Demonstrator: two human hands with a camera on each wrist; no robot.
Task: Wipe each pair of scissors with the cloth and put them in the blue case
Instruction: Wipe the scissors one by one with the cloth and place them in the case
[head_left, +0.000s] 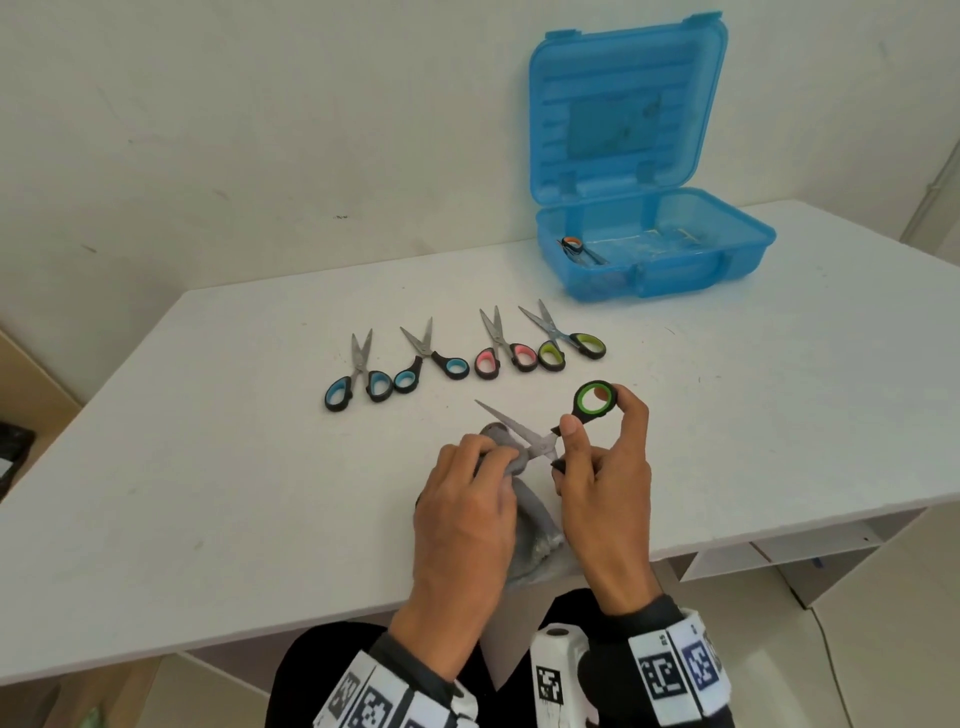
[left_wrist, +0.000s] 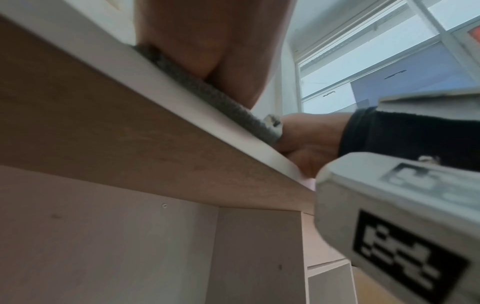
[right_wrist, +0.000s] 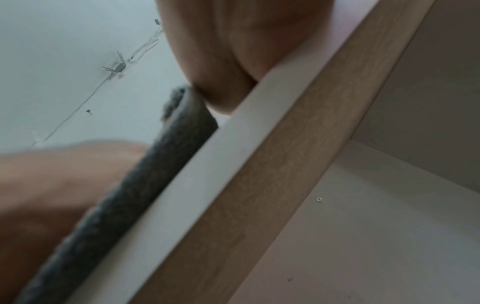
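My right hand (head_left: 597, 452) grips a pair of green-handled scissors (head_left: 595, 399) by its handles, blades spread and pointing left. My left hand (head_left: 467, 483) pinches the grey cloth (head_left: 530, 525) around one blade near the pivot. The cloth trails toward the table's front edge; both wrist views show it (left_wrist: 233, 105) (right_wrist: 145, 185) at that edge from below. Several other scissors lie in a row farther back: two blue-handled (head_left: 358, 384) (head_left: 431, 364), a pink-handled pair (head_left: 501, 353), a lime-handled pair (head_left: 566, 345). The open blue case (head_left: 748, 244) stands at the back right with an orange-handled pair (head_left: 576, 248) inside.
The white table (head_left: 208, 467) runs against a pale wall. The case's lid (head_left: 623, 109) stands upright. Shelving (head_left: 779, 551) shows under the table at the right, and both wrist views look up at the table's underside (left_wrist: 130, 133) (right_wrist: 285, 144).
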